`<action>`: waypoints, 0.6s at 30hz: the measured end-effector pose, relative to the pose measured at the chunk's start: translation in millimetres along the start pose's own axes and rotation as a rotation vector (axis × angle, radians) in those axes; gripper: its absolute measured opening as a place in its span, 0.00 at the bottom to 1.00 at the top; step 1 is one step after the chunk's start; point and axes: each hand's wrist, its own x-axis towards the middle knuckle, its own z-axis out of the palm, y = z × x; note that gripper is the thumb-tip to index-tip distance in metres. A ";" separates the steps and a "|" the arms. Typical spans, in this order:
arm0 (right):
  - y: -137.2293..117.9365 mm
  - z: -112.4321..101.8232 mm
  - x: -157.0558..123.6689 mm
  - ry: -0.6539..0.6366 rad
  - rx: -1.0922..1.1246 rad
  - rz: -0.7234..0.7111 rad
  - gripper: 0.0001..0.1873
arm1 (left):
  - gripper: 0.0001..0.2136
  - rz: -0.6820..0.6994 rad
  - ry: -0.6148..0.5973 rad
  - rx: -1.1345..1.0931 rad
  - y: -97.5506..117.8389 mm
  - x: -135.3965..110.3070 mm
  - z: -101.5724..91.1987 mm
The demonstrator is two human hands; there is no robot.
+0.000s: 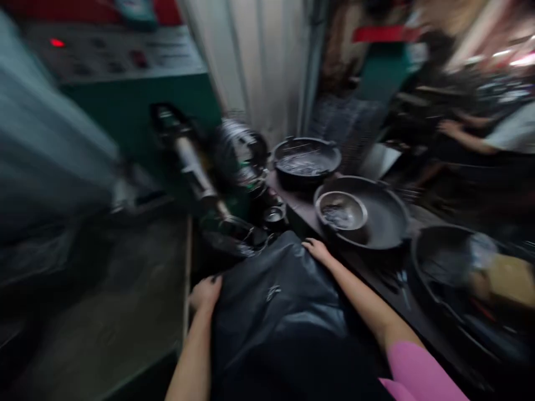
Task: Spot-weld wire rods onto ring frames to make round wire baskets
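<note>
So on your far left you had a pale, drapey cloth (45, 122), then a green cabinet (137, 106) with a little red light (57, 42) glowing near its top. Your left hand (204, 292) came next, curled at the near-left edge of the black sheet (271, 312), thumb over the edge and the rest of the grip mostly hidden. The sheet sat right between your hands (might've been an apron, too blurry for me to swear to it), its long axis running away from your body to a raised peak past your left hand.

That's the relation I'd watch: the sheet spanned the gap on a slant, with your right hand (320, 250) further out, fingers hooked over the far-right edge, close to that peak. So your right was the nearer one to the far end, and to the pans too. Past it, on the surface (296, 209), were a pan (301, 181) of shiny bits and a wider pan (380, 217) with a small bowl (353, 209) inside. Furthest right, a yellowish block (512, 278) sat in a third pan (438, 245).
</note>
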 end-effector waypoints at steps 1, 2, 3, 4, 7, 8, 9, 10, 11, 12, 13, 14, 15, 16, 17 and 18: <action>-2.6 8.5 12.5 -0.027 0.029 -0.022 0.14 | 0.13 -0.071 0.006 -0.014 -16.8 -9.3 -3.3; -4.6 15.1 22.3 -0.042 0.055 -0.044 0.14 | 0.13 -0.111 0.039 -0.044 -26.8 -16.6 -6.0; -6.2 19.3 28.4 -0.047 0.076 -0.063 0.14 | 0.14 -0.125 0.101 -0.084 -31.4 -22.0 -8.1; -7.4 21.0 30.9 -0.040 0.092 -0.078 0.14 | 0.15 -0.116 0.188 -0.124 -32.1 -25.9 -9.7; -10.5 15.2 21.9 0.020 0.128 -0.106 0.14 | 0.15 -0.081 0.450 -0.214 -26.4 -37.4 -13.7; -11.7 11.5 16.4 0.053 0.137 -0.117 0.14 | 0.15 -0.078 0.517 -0.238 -25.7 -42.7 -15.1; -13.0 7.6 11.0 0.100 0.141 -0.137 0.14 | 0.15 -0.079 0.574 -0.258 -26.5 -48.7 -16.8; -14.1 3.9 6.3 0.156 0.139 -0.165 0.14 | 0.14 -0.083 0.624 -0.273 -28.5 -55.2 -19.0; -15.0 0.5 2.9 0.215 0.130 -0.200 0.15 | 0.14 -0.088 0.666 -0.282 -31.3 -61.6 -21.6; -15.5 -2.3 0.9 0.265 0.116 -0.237 0.15 | 0.14 -0.091 0.698 -0.285 -34.1 -67.0 -24.6; -15.8 -4.4 0.5 0.299 0.101 -0.268 0.15 | 0.14 -0.089 0.720 -0.279 -36.3 -71.0 -27.9; -16.0 -5.8 1.6 0.308 0.085 -0.285 0.15 | 0.13 -0.082 0.731 -0.270 -37.1 -72.9 -31.3; -16.4 -6.6 3.9 0.289 0.069 -0.286 0.14 | 0.13 -0.074 0.730 -0.259 -36.5 -72.4 -34.6; -17.2 -6.8 6.9 0.257 0.045 -0.273 0.14 | 0.13 -0.069 0.719 -0.249 -34.5 -69.8 -37.5; -18.7 -6.9 10.0 0.219 0.007 -0.251 0.13 | 0.13 -0.067 0.695 -0.241 -31.3 -65.5 -39.9; -21.2 -7.1 12.6 0.187 -0.045 -0.228 0.12 | 0.13 -0.068 0.659 -0.236 -27.6 -60.2 -41.7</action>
